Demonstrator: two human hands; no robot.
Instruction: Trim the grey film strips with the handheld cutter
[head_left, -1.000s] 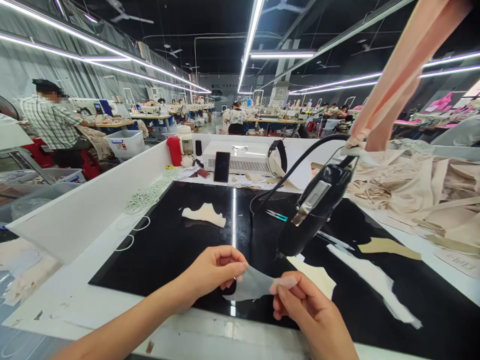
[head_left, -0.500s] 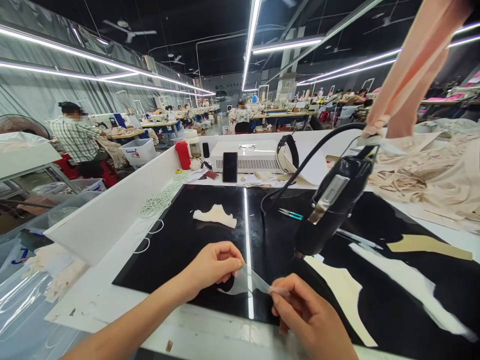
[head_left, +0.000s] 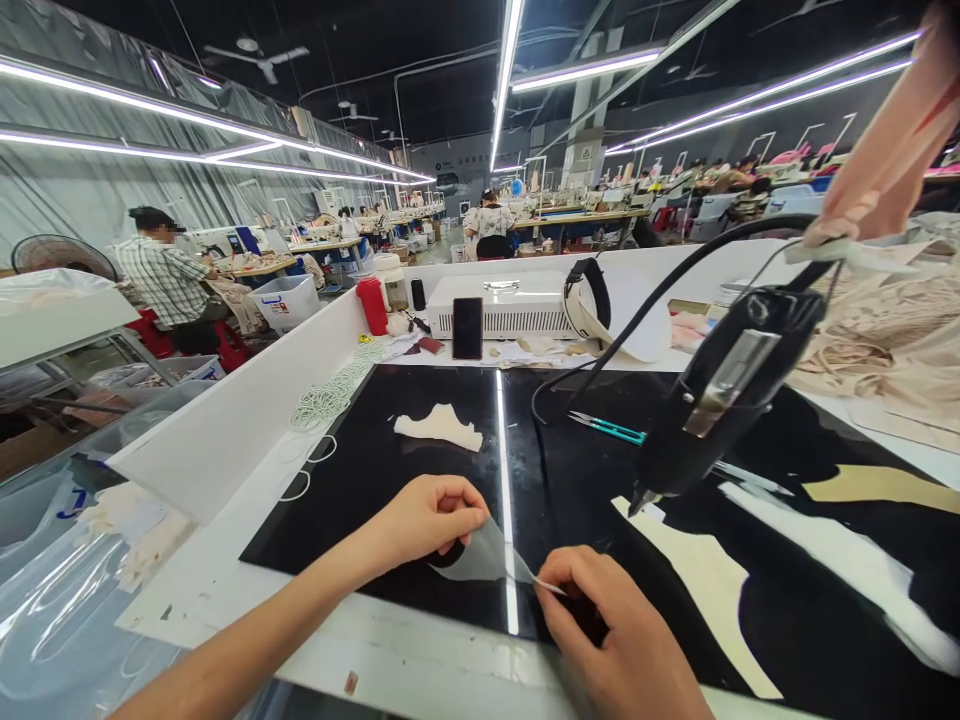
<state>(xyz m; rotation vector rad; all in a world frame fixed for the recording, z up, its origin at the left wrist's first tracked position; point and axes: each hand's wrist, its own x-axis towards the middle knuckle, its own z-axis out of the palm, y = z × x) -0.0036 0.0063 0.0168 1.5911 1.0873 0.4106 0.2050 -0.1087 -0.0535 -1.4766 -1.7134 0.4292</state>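
A sheer, translucent piece of fabric [head_left: 484, 557] is stretched between my two hands, just above the black work surface [head_left: 352, 480]. My left hand [head_left: 431, 515] pinches its upper corner between thumb and fingers. Lower and to the right, my right hand [head_left: 611, 625] pinches the other end of its edge. To the right of the hands hangs a black hand tool [head_left: 731, 385], its metal tip pointing down over a cream cut piece [head_left: 697, 570]. Beyond my left hand lies a small cream piece [head_left: 439, 427]. Teal-handled thread snips [head_left: 611, 428] rest behind the tool.
White padding-like strip [head_left: 832, 560] and tan piece [head_left: 877, 485] lie right. Pale green cord [head_left: 326, 392] is piled left. A phone [head_left: 468, 328] leans against a white vented box [head_left: 517, 305]; a red container [head_left: 371, 306] stands beside it. Beige fabric [head_left: 885, 325] is heaped right. People work farther back.
The view has shifted slightly, so the table and hanging tool appear farther right. My right hand has turned its pinch, and the sheer edge end now shows at its fingertips. Both hands keep hold.
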